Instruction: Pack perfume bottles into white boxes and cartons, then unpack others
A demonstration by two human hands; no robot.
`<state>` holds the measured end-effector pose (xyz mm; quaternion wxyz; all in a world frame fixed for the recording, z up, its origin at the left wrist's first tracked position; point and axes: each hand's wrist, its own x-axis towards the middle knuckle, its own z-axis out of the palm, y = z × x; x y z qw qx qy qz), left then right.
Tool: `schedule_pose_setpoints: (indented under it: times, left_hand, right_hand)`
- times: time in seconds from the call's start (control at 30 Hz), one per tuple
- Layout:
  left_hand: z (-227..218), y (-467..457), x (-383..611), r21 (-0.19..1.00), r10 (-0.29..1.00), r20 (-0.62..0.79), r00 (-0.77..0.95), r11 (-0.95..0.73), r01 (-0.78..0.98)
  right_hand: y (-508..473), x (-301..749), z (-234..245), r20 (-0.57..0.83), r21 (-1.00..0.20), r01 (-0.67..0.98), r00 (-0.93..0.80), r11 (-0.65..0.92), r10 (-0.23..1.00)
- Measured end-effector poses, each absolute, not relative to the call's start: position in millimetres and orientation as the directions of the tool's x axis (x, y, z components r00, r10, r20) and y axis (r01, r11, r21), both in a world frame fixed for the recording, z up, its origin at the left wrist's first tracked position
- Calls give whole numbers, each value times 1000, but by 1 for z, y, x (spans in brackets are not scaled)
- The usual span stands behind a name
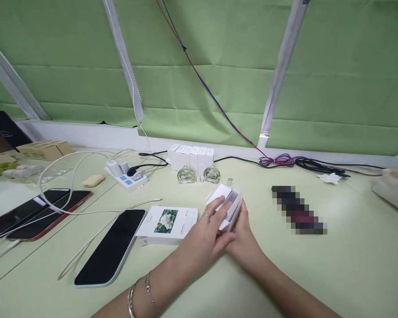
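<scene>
Between my two hands is a small white cardboard box (216, 193), tilted, with its end flaps raised and its top end open. My right hand (243, 243) is wrapped around its right side and underside. From the left, my left hand (202, 232) grips the box, its fingertips at the opening and its thumb low on the near side. Whatever may be inside is hidden by the fingers. Beyond the hands stand two clear glass perfume bottles, one at left (186, 175) and one at right (211, 174). Beside my left hand lies a flat white box with a flower picture (167, 221).
Several small white boxes (190, 158) stand behind the bottles. At left are a phone (109, 249), two more phones, white cables and a power strip (128, 179). A pixelated dark object (298, 210) lies at right. Coiled black cables (315, 165) run along the wall.
</scene>
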<state>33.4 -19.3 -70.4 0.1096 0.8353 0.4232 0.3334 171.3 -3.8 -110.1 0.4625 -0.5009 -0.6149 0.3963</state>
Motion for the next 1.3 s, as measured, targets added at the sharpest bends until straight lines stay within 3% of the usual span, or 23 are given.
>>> schedule_pose_setpoints:
  times: [0.1,0.2,0.27,0.33,0.4,0.47,0.6,0.7,0.87,1.0,1.13,1.3]
  left_hand:
    - [-59,-18,21,471,737,538,409,-665,579]
    - [-44,-11,-9,492,750,631,198,-584,645]
    - [-39,-6,-32,498,835,532,139,-442,746]
    - [-41,-3,-52,418,921,333,205,-338,843]
    - [-47,-2,-63,320,944,123,306,-330,888]
    - [-53,-4,-64,256,932,1,363,-352,900]
    - [-56,-8,-53,229,917,-14,398,-385,894]
    - [-54,-11,-47,273,876,-8,483,-463,844]
    - [-50,-14,-44,425,884,1,468,-424,800]
    - [-48,-13,-61,488,936,36,350,-322,811]
    - [-48,-16,-89,524,910,-40,412,-332,784]
    - [-52,-19,-97,594,883,-141,448,-286,751]
  right_hand:
    - [-1,178,-105,128,-969,201,-88,143,988]
    - [-1,189,-97,55,-978,194,-126,79,991]
    - [0,194,-95,12,-981,189,-159,43,987]
    - [3,198,-95,20,-982,184,-170,51,985]
    - [8,201,-98,45,-988,135,-177,70,983]
    - [13,204,-102,27,-1000,-16,-237,24,971]
    - [16,211,-102,-94,-892,-403,-277,-204,956]
    - [13,214,-95,-146,-834,-484,-272,-266,951]
    - [23,217,-88,-135,-862,-386,-451,-329,882]
    - [48,215,-88,-166,-969,-87,-473,-233,865]
    - [65,201,-87,-188,-980,142,-463,-136,866]
    - [50,175,-87,28,-908,393,-287,145,957]
